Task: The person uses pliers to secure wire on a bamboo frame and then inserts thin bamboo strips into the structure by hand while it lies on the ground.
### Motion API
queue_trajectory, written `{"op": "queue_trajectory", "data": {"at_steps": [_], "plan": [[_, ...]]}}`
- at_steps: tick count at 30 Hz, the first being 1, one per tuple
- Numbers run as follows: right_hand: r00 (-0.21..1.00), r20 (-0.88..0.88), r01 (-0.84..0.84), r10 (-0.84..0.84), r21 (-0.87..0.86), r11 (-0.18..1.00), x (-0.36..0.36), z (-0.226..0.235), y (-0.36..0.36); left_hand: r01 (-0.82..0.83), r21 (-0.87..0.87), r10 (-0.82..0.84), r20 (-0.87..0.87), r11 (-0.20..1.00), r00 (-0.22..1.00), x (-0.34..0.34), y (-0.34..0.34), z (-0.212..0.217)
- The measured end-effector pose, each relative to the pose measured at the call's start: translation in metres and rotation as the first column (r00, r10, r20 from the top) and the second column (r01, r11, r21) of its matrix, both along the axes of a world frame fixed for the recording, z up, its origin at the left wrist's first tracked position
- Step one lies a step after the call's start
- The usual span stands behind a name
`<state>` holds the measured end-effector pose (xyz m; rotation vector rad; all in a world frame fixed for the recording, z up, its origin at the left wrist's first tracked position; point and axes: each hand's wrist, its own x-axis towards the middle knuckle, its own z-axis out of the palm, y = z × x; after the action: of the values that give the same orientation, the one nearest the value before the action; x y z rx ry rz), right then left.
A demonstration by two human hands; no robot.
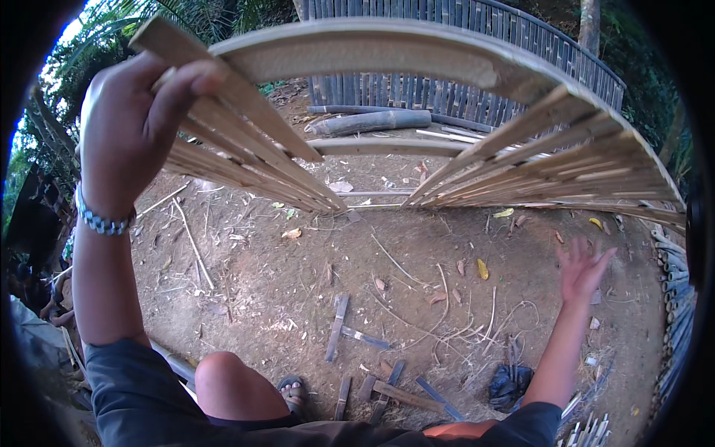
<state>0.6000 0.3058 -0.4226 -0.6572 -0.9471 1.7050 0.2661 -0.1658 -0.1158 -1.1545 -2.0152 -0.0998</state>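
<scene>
A pale bamboo slat panel (387,56) stands upright in front of me, its top rail curving across the view. Slats run down from it on the left and on the right, with a gap in the middle. My left hand (130,127), with a beaded bracelet at its wrist, is closed round the panel's upper left end, by a slat (257,104) whose top sticks up past the rail. Low on the right, my right hand (585,268) is held out over the dirt with fingers spread, apart from the panel and holding nothing.
Behind the panel stands a dark bamboo fence (447,97), with a thick bamboo pole (376,121) lying before it. Short bamboo strips (337,328) and a black plastic bag (508,384) lie near my feet. Stacked poles (674,287) line the right side.
</scene>
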Motion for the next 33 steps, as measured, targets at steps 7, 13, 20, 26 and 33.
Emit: {"op": "queue_trajectory", "data": {"at_steps": [7,13,20,26,33], "plan": [[0.97,-0.238,0.012,-0.045,-0.137,0.99,-0.048,0.071,-0.039,0.09,-0.076,-0.077,0.157,0.993,0.985,0.078,-0.035,-0.032],[0.939,-0.231,0.238,-0.255,-0.098,0.966,-0.021,-0.034,0.005,0.066,-0.263,-0.044,0.091,0.963,0.995,0.108,-0.062,-0.059],[0.965,-0.094,0.19,-0.247,-0.403,0.895,-0.057,-0.152,0.025,0.086,-0.205,-0.074,0.068,0.975,0.995,0.083,-0.066,-0.116],[0.967,-0.048,0.187,-0.248,-0.527,0.829,-0.078,-0.225,0.024,0.072,-0.126,-0.041,0.234,0.989,0.971,0.049,-0.07,-0.196],[0.961,-0.029,0.205,-0.276,-0.599,0.774,-0.066,-0.289,-0.007,0.098,-0.22,-0.046,0.23,0.971,0.972,0.024,-0.069,-0.232]]}}
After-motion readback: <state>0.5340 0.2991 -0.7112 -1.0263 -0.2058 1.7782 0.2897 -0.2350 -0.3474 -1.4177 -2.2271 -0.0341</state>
